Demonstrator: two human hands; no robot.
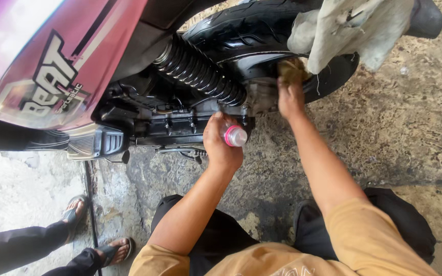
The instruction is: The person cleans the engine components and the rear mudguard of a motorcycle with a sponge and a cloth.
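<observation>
The left hand (222, 143) fingers are wrapped round a small clear bottle (234, 136), its long axis pointing right. The right hand (290, 97) fingers press a yellowish sponge (291, 70) just beyond them against the rear wheel (262, 28).

Magenta-pink scooter panel (52, 56) far left, marked with black-and-white lettering and a silver-grey emblem shape; glossy black ribbed spring (200, 71) and black tyre (251, 25) beside it. Small clear bottle (235, 136) with a bright pink band, in the left hand (221, 140); dull yellow-brown sponge (291, 70) above the right hand (290, 99), under a pale grey-beige, stained rag (354, 28). Mustard-orange shirt (364, 240) and black trousers (221, 230) near; mottled grey-brown concrete floor (410, 128), darker in wet patches; grey sandals (75, 209) near left.
</observation>
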